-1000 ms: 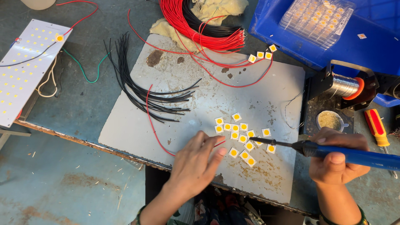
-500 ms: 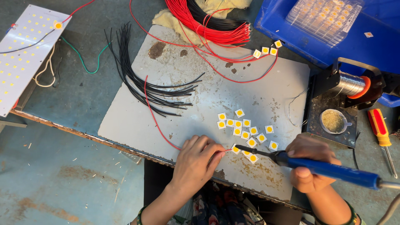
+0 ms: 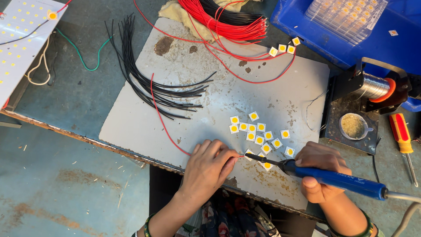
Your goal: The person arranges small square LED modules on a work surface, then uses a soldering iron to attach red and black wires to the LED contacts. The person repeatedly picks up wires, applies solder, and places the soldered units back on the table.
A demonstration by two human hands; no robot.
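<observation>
Blue plastic wraps the handle of the soldering iron (image 3: pixel 337 177), gripped in the right hand (image 3: pixel 322 169), whose fingers are closed tight around it near the front edge of the tabletop (image 3: pixel 66 101). The iron's dark tip points left and meets the bare end of a red wire (image 3: pixel 164 125), which the left hand (image 3: pixel 208 166) pinches between thumb and fingertips, pressing it down just beside the nearest LED chip (image 3: pixel 249 153). That chip is a small white square with a yellow centre, lying on a stained grey board (image 3: pixel 206 101).

By the look of it, this is the soldering step itself: wire end held to the chip's pad while the hot tip joins them. The next move seems to call for a steady left hand, so the wire does not slip off the pad, and a brief, clean touch of the tip.

Just beyond lies a loose cluster of chips (image 3: pixel 258 131), some touching each other. Further up the board a fan of black wires (image 3: pixel 149 79) spreads leftward. To the right stands an iron stand with a solder spool (image 3: pixel 372 85) and a small round tin (image 3: pixel 353 125), a red-handled screwdriver (image 3: pixel 401 136) beside them. At the far edge lie a bundle of red wires (image 3: pixel 228 19), three more chips (image 3: pixel 283 47), a blue crate (image 3: pixel 351 39), and, far left, a white LED panel (image 3: pixel 19 39).
</observation>
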